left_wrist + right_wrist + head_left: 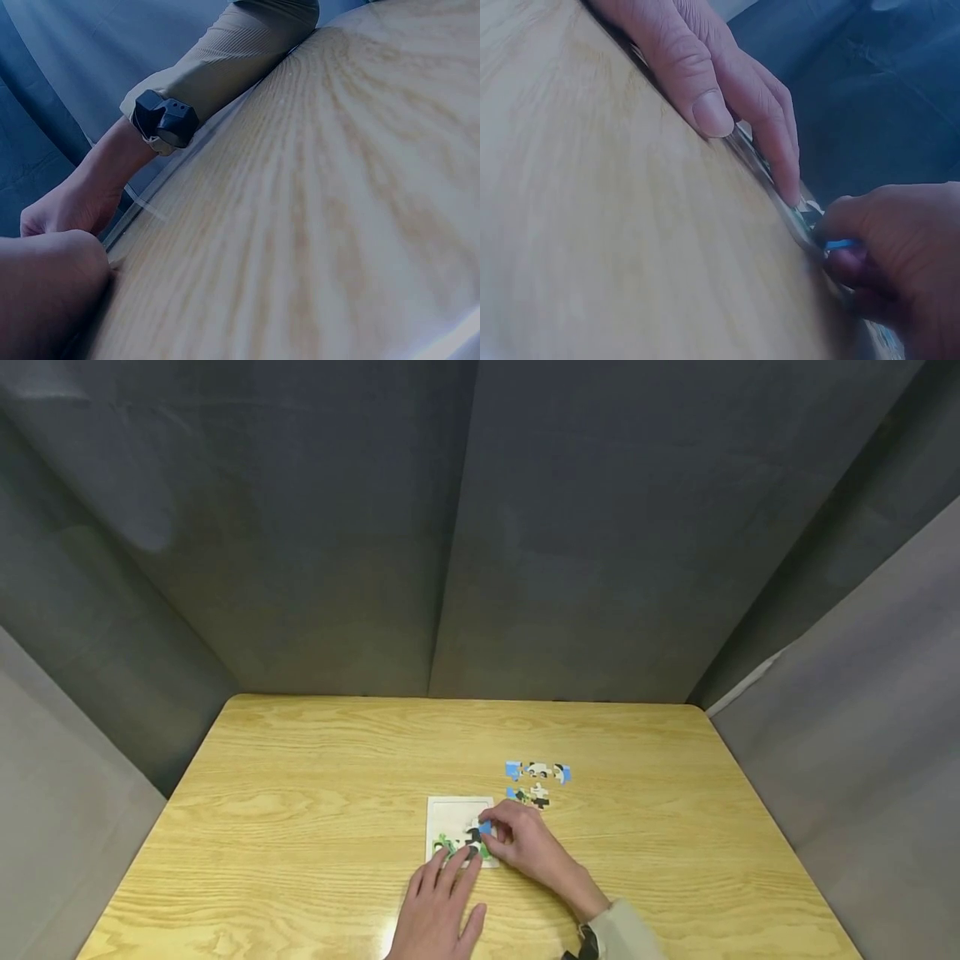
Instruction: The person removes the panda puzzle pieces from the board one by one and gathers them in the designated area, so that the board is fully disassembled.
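The right hand (528,841) pinches one flat blue jigsaw piece (485,827) at the right side of one square white tray (450,811); the left hand (435,914), fingers extended, touches its near side; beyond, five loose panda-patterned pieces (537,770) lie on the wood-grained tabletop (300,818).

Blue-patched puzzle piece (485,828), white tray (451,811), yellow wood-grained table (300,810), dark grey curtain (585,543)

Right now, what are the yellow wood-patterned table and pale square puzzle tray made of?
The yellow wood-patterned table seems wood or laminate, slightly shiny: grain lines and a bright reflection show. The pale square puzzle tray might be matte cardboard or thin wood: plain, with no clear shine.
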Demonstrator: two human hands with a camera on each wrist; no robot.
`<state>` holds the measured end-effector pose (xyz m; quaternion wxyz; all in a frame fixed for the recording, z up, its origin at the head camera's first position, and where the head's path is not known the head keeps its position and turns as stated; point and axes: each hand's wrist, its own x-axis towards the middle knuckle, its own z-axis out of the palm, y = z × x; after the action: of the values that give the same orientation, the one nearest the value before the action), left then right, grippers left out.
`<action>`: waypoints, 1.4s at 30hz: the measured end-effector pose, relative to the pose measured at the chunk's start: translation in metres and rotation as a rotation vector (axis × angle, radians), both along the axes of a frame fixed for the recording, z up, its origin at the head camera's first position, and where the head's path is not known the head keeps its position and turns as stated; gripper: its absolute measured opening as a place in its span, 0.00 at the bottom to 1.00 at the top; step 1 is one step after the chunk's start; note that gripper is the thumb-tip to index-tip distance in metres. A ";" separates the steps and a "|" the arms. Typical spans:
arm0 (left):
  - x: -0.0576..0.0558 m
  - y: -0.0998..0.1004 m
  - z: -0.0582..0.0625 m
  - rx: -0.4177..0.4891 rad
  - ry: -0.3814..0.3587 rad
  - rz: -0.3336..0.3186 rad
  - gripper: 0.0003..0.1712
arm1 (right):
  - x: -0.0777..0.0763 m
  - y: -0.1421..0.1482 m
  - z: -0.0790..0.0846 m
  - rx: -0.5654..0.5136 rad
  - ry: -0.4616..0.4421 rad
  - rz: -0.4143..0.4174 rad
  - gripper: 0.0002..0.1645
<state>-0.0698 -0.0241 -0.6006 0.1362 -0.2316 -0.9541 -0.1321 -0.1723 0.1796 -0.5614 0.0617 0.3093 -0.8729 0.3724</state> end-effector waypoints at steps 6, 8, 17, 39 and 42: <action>0.001 0.000 0.001 -0.029 -0.020 0.011 0.33 | 0.002 0.001 0.002 0.064 -0.048 0.022 0.19; 0.001 0.000 0.001 -0.031 -0.020 0.013 0.33 | 0.002 0.002 0.003 0.088 -0.044 0.036 0.21; -0.001 -0.001 -0.001 -0.009 0.021 -0.006 0.33 | 0.001 0.002 0.005 0.163 -0.026 0.047 0.20; -0.001 0.000 0.002 0.016 0.001 -0.020 0.33 | -0.009 0.039 -0.001 -0.030 0.027 -0.077 0.19; -0.001 0.000 0.002 0.015 -0.010 -0.018 0.33 | -0.011 0.053 -0.002 -0.044 0.039 -0.109 0.20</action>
<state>-0.0707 -0.0242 -0.5982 0.1320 -0.2383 -0.9517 -0.1417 -0.1829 0.2322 -0.5638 0.1057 0.2673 -0.8786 0.3814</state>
